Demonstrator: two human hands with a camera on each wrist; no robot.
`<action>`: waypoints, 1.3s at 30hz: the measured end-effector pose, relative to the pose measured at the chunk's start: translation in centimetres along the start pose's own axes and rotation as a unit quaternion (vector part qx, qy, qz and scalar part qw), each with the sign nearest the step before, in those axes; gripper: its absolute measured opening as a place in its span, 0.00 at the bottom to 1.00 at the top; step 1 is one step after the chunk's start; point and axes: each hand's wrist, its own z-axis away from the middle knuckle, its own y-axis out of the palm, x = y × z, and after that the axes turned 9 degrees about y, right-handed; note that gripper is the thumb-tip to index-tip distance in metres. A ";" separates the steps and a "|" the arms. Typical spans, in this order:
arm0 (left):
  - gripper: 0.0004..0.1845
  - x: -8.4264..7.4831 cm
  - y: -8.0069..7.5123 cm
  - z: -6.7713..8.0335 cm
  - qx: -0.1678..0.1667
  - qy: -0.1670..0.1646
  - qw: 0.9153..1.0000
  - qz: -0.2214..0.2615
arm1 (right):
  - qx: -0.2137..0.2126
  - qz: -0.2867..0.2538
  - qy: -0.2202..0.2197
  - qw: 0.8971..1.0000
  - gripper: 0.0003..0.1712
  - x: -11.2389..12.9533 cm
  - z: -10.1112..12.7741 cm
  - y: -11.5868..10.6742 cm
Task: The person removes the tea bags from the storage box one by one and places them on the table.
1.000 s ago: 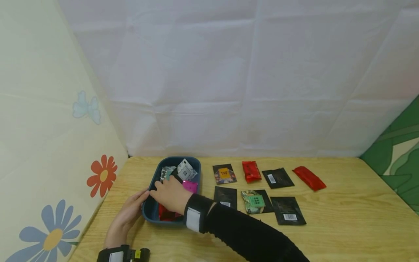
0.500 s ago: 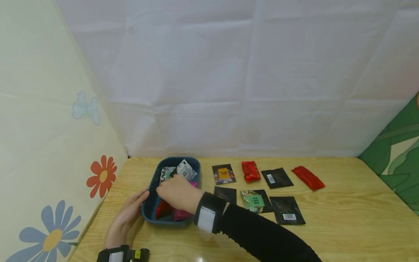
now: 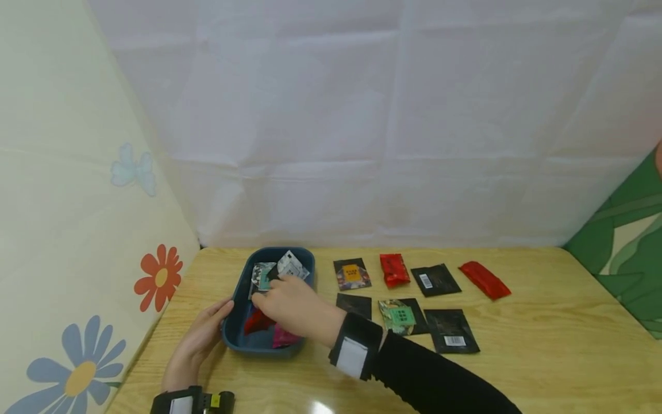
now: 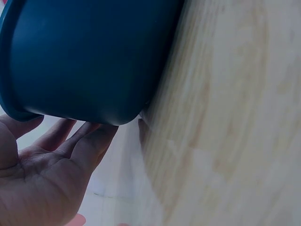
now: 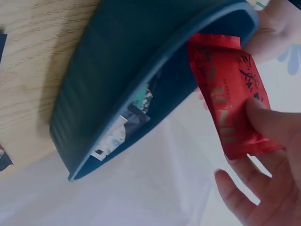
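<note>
Above bin (image 5: 117,94), right-wrist view, red packet (image 5: 225,103) pinched

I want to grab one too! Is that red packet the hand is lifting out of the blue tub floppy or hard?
Probably floppy: the red packet looks thin and creased, with a bent corner. Likely light too, since the right hand pinches it with just a thumb and fingers. Its shiny foil may be a bit slippery. The blue tub looks stiffer, steadied by the left hand.

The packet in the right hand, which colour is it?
Red with dark print; the packet, pinched by the right hand, shows best in the right wrist view.
</note>
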 end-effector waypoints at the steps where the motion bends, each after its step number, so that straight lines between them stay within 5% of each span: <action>1: 0.33 0.0 0.0 0.0 -0.001 0.000 1.000 -0.001 | -0.009 -0.006 0.001 1.000 0.13 0.0 0.2 -0.2; 9: 0.34 -0.1 -0.1 0.0 0.005 -0.006 1.000 0.002 | -0.085 -0.047 -0.010 0.995 0.14 -0.1 2.6 -0.9; 15: 0.35 -0.1 0.0 0.0 0.007 -0.008 1.000 0.004 | -0.174 -0.100 -0.001 0.980 0.10 -0.4 4.7 -0.6; 23: 0.34 0.0 0.0 -0.1 0.003 -0.013 1.000 0.003 | -0.159 -0.177 0.076 0.968 0.12 -2.1 8.1 -1.0; 31: 0.34 0.0 0.1 -0.2 -0.002 -0.008 1.000 0.001 | -0.147 -0.279 0.149 0.937 0.12 -3.9 12.8 -0.5; 39: 0.32 -0.1 0.0 -0.2 0.001 -0.010 1.000 0.002 | -0.161 -0.230 0.173 0.944 0.15 -5.3 16.5 0.2</action>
